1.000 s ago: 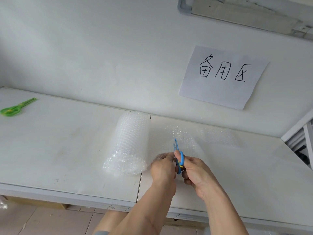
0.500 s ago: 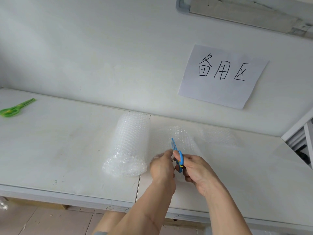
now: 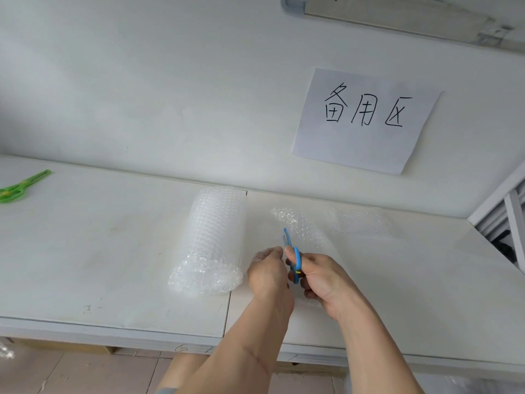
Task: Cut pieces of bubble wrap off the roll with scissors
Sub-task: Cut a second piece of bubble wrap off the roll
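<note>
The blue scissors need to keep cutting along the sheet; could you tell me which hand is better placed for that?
The right hand: it already grips the blue scissors, blades pointing away across the unrolled sheet. The left hand pinches the sheet beside the blades, next to the roll.

A white desk (image 3: 85, 265) was seen set against a white wall, made up of two panels joined at a narrow seam beside the roll. A roll of bubble wrap (image 3: 211, 240) was laid on the left panel, just left of that seam, its axis running from the front edge towards the wall. A loose sheet of bubble wrap (image 3: 301, 223) was spread flat on the right panel, and a further piece of bubble wrap (image 3: 362, 223) was seen near it, further right. Green scissors (image 3: 21, 186) were left well apart at the far left of the desk.
</note>
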Motion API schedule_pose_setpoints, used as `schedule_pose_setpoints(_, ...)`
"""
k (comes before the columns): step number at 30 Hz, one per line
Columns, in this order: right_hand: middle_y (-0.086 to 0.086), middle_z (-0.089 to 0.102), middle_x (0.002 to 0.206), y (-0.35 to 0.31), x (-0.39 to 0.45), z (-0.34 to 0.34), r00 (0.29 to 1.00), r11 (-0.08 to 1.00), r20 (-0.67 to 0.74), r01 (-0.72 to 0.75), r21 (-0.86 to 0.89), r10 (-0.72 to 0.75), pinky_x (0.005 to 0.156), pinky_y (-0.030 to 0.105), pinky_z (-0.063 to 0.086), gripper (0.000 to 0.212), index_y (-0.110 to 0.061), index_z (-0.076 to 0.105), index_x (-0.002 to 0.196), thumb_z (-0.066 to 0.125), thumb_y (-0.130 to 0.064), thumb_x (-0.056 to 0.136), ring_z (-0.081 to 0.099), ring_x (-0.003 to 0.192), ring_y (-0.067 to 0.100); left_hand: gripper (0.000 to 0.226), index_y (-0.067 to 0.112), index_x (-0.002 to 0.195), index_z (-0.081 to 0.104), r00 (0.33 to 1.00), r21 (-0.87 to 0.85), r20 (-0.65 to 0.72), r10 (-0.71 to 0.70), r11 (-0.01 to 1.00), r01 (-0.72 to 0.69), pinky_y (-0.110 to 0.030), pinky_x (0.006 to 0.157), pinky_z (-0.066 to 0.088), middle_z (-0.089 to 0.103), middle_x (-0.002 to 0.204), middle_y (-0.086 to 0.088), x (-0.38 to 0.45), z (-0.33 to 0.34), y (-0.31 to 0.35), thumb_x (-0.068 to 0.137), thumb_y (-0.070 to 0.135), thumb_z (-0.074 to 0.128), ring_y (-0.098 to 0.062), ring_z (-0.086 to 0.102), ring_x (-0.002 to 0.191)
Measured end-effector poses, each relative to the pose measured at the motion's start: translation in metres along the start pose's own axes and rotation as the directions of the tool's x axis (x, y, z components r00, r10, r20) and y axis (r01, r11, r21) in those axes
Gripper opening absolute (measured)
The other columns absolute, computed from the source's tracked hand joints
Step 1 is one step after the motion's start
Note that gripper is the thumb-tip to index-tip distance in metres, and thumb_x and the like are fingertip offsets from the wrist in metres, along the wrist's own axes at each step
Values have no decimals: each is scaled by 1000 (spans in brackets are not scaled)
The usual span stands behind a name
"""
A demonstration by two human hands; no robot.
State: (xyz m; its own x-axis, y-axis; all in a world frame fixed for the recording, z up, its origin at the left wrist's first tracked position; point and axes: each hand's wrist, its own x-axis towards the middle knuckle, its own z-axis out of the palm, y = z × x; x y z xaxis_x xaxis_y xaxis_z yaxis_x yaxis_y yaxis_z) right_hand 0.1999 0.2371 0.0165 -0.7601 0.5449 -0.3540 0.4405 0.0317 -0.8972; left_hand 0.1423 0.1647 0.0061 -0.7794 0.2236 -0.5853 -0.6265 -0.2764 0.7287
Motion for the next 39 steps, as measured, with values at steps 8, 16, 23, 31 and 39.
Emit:
schedule_pose_setpoints(8,-1,65,65,-8,-2,-2,999,999,40,12,33,-14,48,25,31,41,-16,72,81,69,-57,81,35,52,15,12,8,89,70,999,55,2,38,998,-38,-21,42,34,65,70,-6,-5,0,-3,89,10,58,-18,53,51)
schedule_pose_setpoints(16,0,63,66,-8,2,-4,1000,997,13,-13,70,12,52,25,33,45,-11,75,89,71,-55,80,38,54,13,13,10,102,65,997,13,-57,56,998,-55,-25,48,35,59,81,-3,-5,-1,-4,92,16,59,-18,43,51)
schedule_pose_setpoints(23,8,49,76,1,-5,-7,999,987,45,20,161,-28,46,22,28,39,-13,71,85,70,-51,82,31,49,12,37,2,90,61,974,-102,46,-222,969,225,-20,40,35,46,65,-4,-7,6,13,83,36,73,-15,36,40)
schedule_pose_setpoints(31,2,55,71,13,-13,-8,999,988,26,18,154,-22,43,22,30,41,-14,72,81,67,-55,83,35,49,11,13,9,102,63,985,-92,74,-157,982,164,-15,34,33,46,66,-5,-10,12,11,91,16,61,-14,43,39)
schedule_pose_setpoints(39,5,60,75,6,-13,-9,999,997,32,-11,74,8,44,23,29,62,-5,71,95,61,-65,82,36,49,13,8,10,97,67,997,-43,51,-64,997,67,-16,35,36,59,74,-9,-11,11,10,92,11,61,-17,51,52)
